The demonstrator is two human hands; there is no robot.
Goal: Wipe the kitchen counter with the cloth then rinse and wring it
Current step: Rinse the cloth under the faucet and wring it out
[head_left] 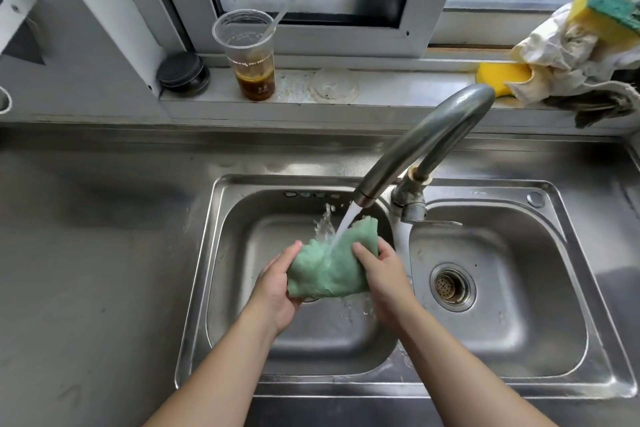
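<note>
A green cloth (329, 265) is bunched between both hands over the left basin of the steel sink (221, 253). My left hand (277, 284) grips its left end and my right hand (384, 277) grips its right end, thumb on top. Water runs from the curved faucet (426, 142) straight onto the middle of the cloth and splashes off. The steel counter (97, 253) stretches to the left of the sink.
The right basin has a drain strainer (452, 286). On the window ledge stand a plastic cup with brown liquid and a straw (249, 55), a black lid (183, 73), a clear lid (332, 85), yellow sponges (498, 74) and crumpled rags (568, 55).
</note>
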